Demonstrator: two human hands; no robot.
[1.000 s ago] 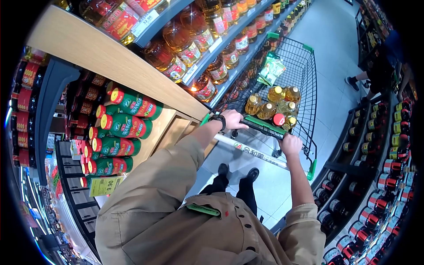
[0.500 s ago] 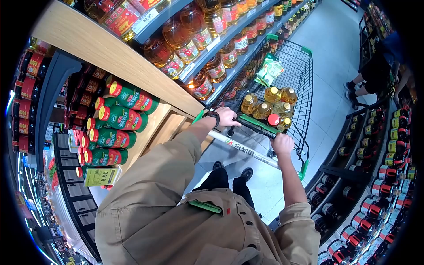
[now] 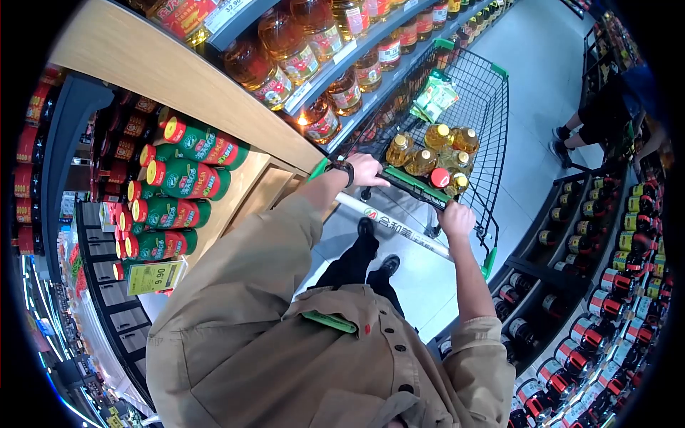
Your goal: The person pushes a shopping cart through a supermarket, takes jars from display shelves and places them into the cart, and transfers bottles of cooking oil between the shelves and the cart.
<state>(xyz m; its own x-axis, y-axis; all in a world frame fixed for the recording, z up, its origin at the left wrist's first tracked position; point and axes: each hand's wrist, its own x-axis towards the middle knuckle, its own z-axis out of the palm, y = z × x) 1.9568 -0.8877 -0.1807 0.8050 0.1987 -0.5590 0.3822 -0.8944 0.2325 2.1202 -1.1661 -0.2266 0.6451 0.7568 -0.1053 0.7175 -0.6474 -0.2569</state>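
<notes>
My left hand (image 3: pixel 365 170), with a dark band on its wrist, is closed over the left end of the shopping cart's handle (image 3: pixel 417 187). Farther right, my right hand (image 3: pixel 457 220) wraps round the same handle. Ahead of the handle stretches the black wire shopping cart (image 3: pixel 492 128) with green corners. Several bottles of yellow oil (image 3: pixel 421 162) stand in its near part, one with a red cap (image 3: pixel 440 177). Green-and-white packets (image 3: pixel 435 98) lie farther forward in the basket. Below the handle runs a white bar with lettering (image 3: pixel 389 222).
Shelves of large oil bottles (image 3: pixel 275 85) line the left, close to the cart. Green-labelled jars (image 3: pixel 187 178) stand nearer, above a yellow price tag (image 3: pixel 155 277). Curved racks of dark bottles (image 3: pixel 592 335) flank the right. Another person (image 3: pixel 606 114) stands ahead on the right.
The shelves and jars on the left have slid slightly left and back in view. My feet have stepped, the left one now farther forward. Both hands keep their places on the cart handle.
</notes>
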